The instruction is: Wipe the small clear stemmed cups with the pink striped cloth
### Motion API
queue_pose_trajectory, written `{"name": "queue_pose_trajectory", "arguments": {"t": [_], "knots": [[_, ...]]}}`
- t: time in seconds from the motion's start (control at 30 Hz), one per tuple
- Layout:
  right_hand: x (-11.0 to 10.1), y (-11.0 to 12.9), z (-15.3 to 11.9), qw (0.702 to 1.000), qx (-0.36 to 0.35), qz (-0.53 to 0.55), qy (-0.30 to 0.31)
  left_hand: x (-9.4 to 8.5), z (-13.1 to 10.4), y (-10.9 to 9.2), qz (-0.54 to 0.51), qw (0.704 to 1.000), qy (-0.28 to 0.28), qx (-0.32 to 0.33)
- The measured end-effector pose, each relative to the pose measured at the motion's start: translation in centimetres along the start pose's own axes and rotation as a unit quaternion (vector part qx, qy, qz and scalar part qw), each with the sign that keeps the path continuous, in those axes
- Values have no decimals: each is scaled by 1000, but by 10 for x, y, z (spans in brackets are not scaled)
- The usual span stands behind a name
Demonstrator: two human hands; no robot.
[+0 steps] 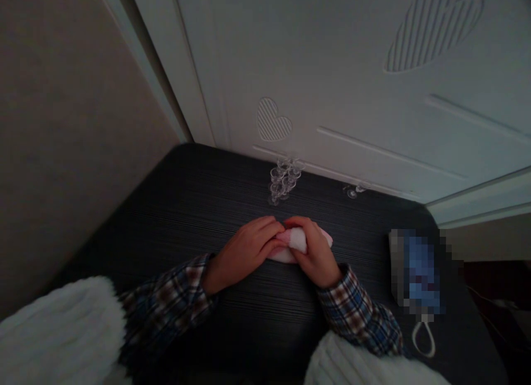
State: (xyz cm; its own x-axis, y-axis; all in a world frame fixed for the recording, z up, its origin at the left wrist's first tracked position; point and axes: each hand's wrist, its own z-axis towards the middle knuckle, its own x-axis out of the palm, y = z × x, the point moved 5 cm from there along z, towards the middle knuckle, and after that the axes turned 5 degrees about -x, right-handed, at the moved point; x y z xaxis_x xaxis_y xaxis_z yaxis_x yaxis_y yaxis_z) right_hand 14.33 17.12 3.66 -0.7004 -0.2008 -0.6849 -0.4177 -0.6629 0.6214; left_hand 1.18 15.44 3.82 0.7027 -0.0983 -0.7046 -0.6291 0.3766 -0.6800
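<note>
A pink and white soft cloth item, rolled or bunched up, lies on the dark table between my two hands. My right hand wraps round its right part, with the thumb below and the fingers over the top. From the left, my left hand pinches the cloth's left end, its fingertips close to those of my right hand. Part of the cloth is hidden under the fingers.
Several small clear glass-like pieces are grouped behind my hands, near the white heart-patterned panel. A few more clear pieces lie farther right. A blurred blue object with a white loop is at the right.
</note>
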Motion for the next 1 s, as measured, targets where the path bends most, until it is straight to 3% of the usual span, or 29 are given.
{"name": "queue_pose_trajectory", "arguments": {"t": [0.3, 0.6, 0.8, 1.0], "knots": [[-3, 1, 2, 1000, 21, -5, 8, -3, 1, -1, -33, 999, 14, -15], [2, -9, -2, 995, -22, -44, 81, 1, 2, 1, -48, 998, 44, -16], [0, -7, 0, 996, -18, -57, 72, 2, 2, 1, -53, 997, 39, -26], [-3, -6, -1, 997, -5, -64, 38, -2, 0, 1, -61, 998, -2, -14]]}}
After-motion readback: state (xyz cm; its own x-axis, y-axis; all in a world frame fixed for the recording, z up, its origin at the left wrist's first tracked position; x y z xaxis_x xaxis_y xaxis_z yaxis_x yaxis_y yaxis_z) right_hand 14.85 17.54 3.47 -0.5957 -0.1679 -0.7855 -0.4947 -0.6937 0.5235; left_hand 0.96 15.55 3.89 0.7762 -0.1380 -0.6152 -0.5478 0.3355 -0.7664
